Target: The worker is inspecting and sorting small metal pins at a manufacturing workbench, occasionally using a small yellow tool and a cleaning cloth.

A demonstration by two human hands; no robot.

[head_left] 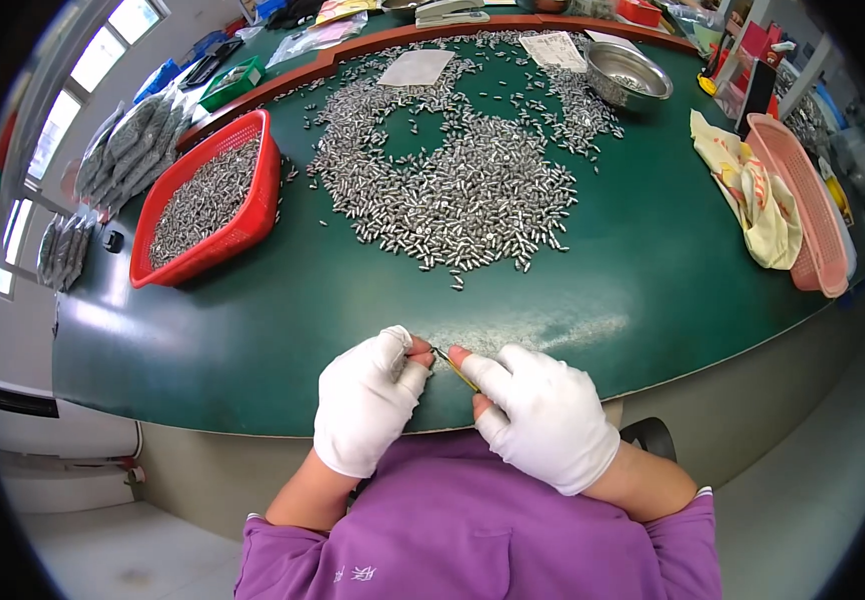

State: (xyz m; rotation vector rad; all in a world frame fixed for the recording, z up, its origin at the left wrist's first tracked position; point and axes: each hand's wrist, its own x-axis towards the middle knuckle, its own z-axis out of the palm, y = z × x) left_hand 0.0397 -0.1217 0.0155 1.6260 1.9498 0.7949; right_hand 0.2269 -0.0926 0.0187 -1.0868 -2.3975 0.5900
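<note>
Head view shows a thin yellowish-green rod-like tool (456, 369), slim as a pair of tweezers or a pick, spanning between our two hands at the near edge of the counter. We judge it light and stiff, narrow enough to roll or slip against cotton, so it is best pinched near its middle or rear with bare fingertips rather than with gloved fabric; its fine front end looks easy to bend.

Our right hand (543, 415), in a white cotton glove with the tips of thumb and forefinger left bare, has its grip closed around the rear part of the tool, the shaft running along the forefinger. Our left hand (368, 400), gloved the same way, meets the tool's front end with thumb and forefinger pinched together; whether a small part sits between those fingertips we cannot tell, it is too small to see.

Further out on the dark green counter (283, 330) lies a broad heap of small silver bullet-shaped metal pieces (463, 190), likely hard, smooth and prone to rolling, well apart from the hands. Left of the heap stands a red plastic mesh basket (265, 190) filled with the same pieces. At the far right sit a round steel bowl (629, 75), a crumpled yellow cloth (758, 195) and a pink plastic mesh tray (808, 205).
</note>
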